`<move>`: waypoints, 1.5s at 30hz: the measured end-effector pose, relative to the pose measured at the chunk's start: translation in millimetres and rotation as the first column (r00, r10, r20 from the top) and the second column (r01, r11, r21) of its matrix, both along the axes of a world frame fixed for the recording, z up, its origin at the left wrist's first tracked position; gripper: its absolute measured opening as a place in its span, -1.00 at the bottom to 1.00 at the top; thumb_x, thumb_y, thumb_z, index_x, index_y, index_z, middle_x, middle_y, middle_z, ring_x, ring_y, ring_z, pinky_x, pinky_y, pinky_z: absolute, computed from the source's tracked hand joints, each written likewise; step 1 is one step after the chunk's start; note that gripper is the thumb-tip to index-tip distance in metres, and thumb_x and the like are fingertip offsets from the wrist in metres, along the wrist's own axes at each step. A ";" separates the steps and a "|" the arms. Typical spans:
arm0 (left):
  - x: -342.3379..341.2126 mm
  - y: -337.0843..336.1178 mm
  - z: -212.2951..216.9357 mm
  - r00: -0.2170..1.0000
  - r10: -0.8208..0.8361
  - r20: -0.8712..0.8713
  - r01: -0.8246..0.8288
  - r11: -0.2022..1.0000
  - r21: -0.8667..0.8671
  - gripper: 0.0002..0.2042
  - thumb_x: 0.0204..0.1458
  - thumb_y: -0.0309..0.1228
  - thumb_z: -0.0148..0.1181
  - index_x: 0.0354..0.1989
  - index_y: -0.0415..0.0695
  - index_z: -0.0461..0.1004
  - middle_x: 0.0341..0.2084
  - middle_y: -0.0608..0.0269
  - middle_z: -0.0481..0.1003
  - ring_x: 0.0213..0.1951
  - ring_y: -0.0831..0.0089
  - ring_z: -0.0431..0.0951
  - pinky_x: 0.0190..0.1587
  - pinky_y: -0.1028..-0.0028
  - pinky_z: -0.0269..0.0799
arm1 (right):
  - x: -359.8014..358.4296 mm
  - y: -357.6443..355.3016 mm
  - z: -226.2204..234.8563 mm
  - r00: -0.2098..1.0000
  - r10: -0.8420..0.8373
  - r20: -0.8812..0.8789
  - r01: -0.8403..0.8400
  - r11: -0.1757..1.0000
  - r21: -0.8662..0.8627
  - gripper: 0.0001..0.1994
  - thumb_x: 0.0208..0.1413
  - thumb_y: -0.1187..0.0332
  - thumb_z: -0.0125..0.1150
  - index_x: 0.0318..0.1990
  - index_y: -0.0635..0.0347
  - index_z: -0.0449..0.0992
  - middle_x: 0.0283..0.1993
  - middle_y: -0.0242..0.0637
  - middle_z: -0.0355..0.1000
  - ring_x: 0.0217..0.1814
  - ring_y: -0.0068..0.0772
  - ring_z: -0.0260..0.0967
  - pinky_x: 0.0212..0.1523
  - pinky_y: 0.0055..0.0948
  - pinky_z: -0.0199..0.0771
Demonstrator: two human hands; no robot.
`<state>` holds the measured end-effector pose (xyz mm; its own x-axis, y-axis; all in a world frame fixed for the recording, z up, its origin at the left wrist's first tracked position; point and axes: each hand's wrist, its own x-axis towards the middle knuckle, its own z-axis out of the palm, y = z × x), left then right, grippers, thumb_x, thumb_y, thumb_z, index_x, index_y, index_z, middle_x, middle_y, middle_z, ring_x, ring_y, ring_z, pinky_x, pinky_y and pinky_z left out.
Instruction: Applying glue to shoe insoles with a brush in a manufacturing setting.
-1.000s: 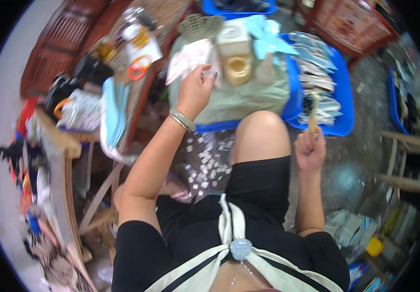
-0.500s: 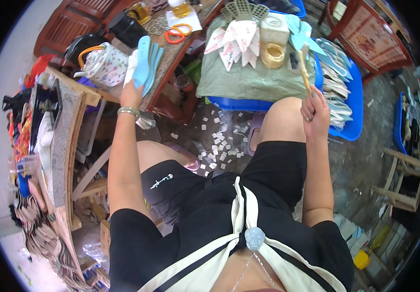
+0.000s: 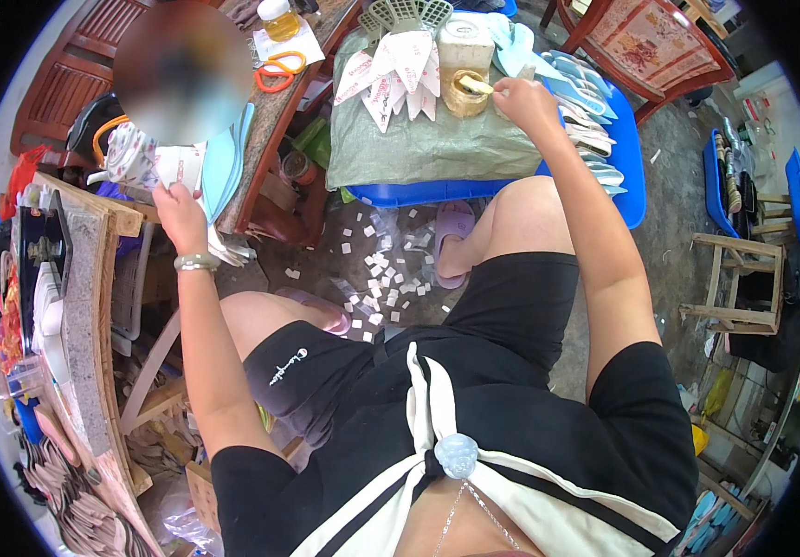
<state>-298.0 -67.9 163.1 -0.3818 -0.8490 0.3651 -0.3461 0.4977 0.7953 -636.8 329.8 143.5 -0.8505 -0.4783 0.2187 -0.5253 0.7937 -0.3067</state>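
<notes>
My right hand [image 3: 524, 104] is closed around a brush with a pale handle [image 3: 477, 84], whose lower end is down in a small tan pot [image 3: 465, 97]. At the left, the fingers of my left hand [image 3: 180, 213] pinch the near end of a white, insole-shaped piece with red print [image 3: 178, 165]. Light blue insoles [image 3: 224, 172] lie right beside it on the table edge. Beyond the left hand, a blurred patch hides part of the tabletop. White pointed pieces with red print [image 3: 404, 65] are fanned out left of the pot.
The pot stands on a green sack-like cover [image 3: 437, 162] over a blue bin. More insoles fill a blue tub [image 3: 630, 176] at the right. Orange scissors [image 3: 279, 71] and a flowered container [image 3: 128, 153] are on the left. Small white squares [image 3: 381, 274] litter the floor.
My right hand has brought the brush from upright in the air down into the pot. My left hand, earlier on the light blue insoles, now grips the white printed piece. The view has shifted.
</notes>
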 end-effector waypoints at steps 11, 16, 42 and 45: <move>22.3 185.0 -17.1 0.874 -0.177 -0.453 0.478 0.481 0.735 -0.81 0.17 -0.35 0.03 -0.07 -0.04 0.28 -0.16 0.28 0.47 -0.22 0.48 0.56 -0.40 0.66 0.45 | -11.6 -3.2 -5.0 1.000 0.021 0.010 -0.022 0.997 0.080 -0.78 -0.05 0.22 0.07 -0.31 0.01 0.59 -0.37 -0.10 0.52 -0.25 -0.05 0.49 -0.21 -0.11 0.47; 22.9 221.2 -46.9 0.854 -0.135 -0.502 0.512 0.394 0.764 -0.80 0.15 -0.38 0.06 -0.07 -0.05 0.30 -0.18 0.31 0.48 -0.24 0.52 0.54 -0.31 0.63 0.44 | 38.2 12.4 -33.9 0.996 0.036 -0.087 -0.034 0.999 0.031 -0.80 0.01 0.19 0.11 -0.25 -0.04 0.58 -0.39 -0.09 0.51 -0.27 -0.05 0.48 -0.26 -0.15 0.48; 75.6 224.8 -41.6 0.767 0.019 -0.641 0.600 0.331 0.728 -0.81 0.16 -0.41 0.04 -0.07 -0.09 0.31 -0.24 0.35 0.45 -0.37 0.63 0.40 -0.41 0.63 0.29 | 204.0 -30.5 -5.9 0.763 0.490 0.420 -0.089 0.725 -0.683 -0.78 0.04 0.47 0.20 -0.13 0.25 0.56 -0.24 -0.36 0.55 -0.23 -0.68 0.41 -0.19 -0.64 0.39; 82.7 226.2 -41.5 0.768 0.013 -0.640 0.592 0.368 0.718 -0.81 0.15 -0.42 0.06 -0.08 -0.11 0.32 -0.27 0.36 0.46 -0.43 0.66 0.37 -0.41 0.66 0.29 | 195.7 -32.2 -12.3 0.777 0.437 0.453 -0.031 0.745 -0.667 -0.78 0.05 0.44 0.20 -0.14 0.27 0.56 -0.28 -0.43 0.53 -0.28 -0.71 0.37 -0.24 -0.69 0.36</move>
<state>-215.3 158.3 121.6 -0.7061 -0.6569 -0.2645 0.2234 -0.5611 0.7970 -441.2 297.6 131.2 -0.7838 -0.6177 0.0635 -0.2398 0.2067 -0.9486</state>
